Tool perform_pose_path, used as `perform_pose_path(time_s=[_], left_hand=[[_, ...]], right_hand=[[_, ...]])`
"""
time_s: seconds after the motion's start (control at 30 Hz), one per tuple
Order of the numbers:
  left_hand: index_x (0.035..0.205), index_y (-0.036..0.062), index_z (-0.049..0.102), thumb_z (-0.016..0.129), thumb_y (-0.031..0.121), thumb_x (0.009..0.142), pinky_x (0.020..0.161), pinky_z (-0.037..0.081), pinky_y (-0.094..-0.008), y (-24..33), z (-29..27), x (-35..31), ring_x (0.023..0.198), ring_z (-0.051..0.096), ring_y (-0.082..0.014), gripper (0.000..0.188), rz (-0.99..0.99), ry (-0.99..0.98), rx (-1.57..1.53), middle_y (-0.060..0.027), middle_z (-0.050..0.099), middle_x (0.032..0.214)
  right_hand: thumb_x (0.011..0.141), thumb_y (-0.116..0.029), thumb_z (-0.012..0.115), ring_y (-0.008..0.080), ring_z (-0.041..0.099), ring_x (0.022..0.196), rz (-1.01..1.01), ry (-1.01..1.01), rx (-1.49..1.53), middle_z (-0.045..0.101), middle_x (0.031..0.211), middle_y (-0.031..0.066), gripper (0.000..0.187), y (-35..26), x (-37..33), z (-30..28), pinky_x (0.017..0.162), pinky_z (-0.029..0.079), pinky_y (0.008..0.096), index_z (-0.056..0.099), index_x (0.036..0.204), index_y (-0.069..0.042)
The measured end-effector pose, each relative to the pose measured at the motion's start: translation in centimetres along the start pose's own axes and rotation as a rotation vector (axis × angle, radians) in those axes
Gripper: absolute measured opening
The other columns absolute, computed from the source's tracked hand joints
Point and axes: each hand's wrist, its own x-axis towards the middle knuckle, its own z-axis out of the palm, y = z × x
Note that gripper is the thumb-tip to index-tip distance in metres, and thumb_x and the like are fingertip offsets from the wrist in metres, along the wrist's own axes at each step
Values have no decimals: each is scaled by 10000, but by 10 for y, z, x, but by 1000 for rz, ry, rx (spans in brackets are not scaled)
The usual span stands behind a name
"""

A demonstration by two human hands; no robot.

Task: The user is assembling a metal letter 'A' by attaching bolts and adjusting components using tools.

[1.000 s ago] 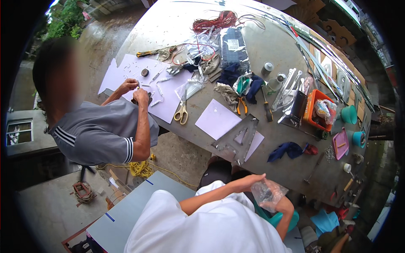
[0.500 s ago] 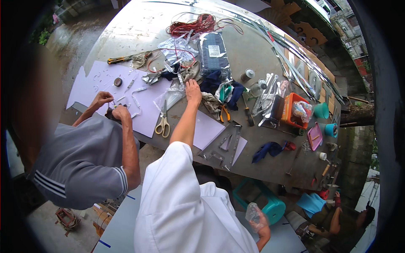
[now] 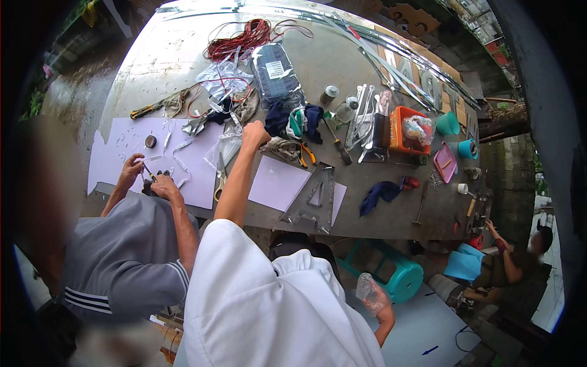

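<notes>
Filling most of view: big grey table [image 3: 391, 226]. On its left side, pale purple sheet [image 3: 110, 162]. Green stool [image 3: 408, 278] below table edge. Grey rag [image 3: 247, 109] just past left hand [image 3: 255, 133]. Left hand out over table, curled; cannot tell if pinching anything. Right hand [image 3: 379, 301] near stool, closed around clear plastic [image 3: 367, 290]. Plastic already held; no lifted thing shows in left hand. White strips [image 3: 181, 163] lie on sheet, maybe half done.

The left hand [image 3: 255, 133], beside the clear plastic bag [image 3: 368, 293] in the lower half a second ago, now reaches left of centre in the upper half, fingers curled. Its forearm partly covers the scissors [image 3: 221, 182]. The teal stool [image 3: 400, 278], lower right, shows more fully.
</notes>
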Motion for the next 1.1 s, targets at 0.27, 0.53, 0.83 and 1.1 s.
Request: perform_pose_path(time_s=[0.27, 0.53, 0.83, 1.1], left_hand=[[700, -73, 655, 807, 117, 721, 478, 602, -342, -46, -42, -66, 552, 673, -196, 244, -228, -189, -523, -110, 650, 665], [677, -87, 662, 790, 144, 752, 496, 597, -316, -23, -76, -62, 515, 658, -181, 274, 5, -298, -587, -87, 638, 626], [856, 6, 716, 756, 233, 863, 509, 494, -198, -14, -75, -18, 573, 654, -151, 230, -55, -841, -620, -134, 712, 755], [1391, -91, 499, 609, 225, 999, 398, 396, -122, -73, 52, -137, 593, 560, -108, 515, -302, -881, -1545, -226, 648, 965]], right_hand=[[760, -169, 869, 287, 536, 1321, -94, -14, -126, 566, 1441, 133, 821, -15, 18, -14, 1137, 399, 366, 519, 1500, -97], [748, -202, 876, 326, 497, 1382, -93, -29, -315, 541, 1495, 141, 816, -39, 36, -27, 1185, 375, 401, 536, 1485, -115], [739, -203, 880, 351, 479, 1396, -196, -58, -441, 536, 1497, 165, 826, -45, 51, -43, 1194, 364, 417, 533, 1478, -85], [742, -216, 876, 354, 464, 1410, -258, -39, -375, 522, 1506, 175, 845, -12, 67, -46, 1204, 347, 418, 514, 1492, -75]])
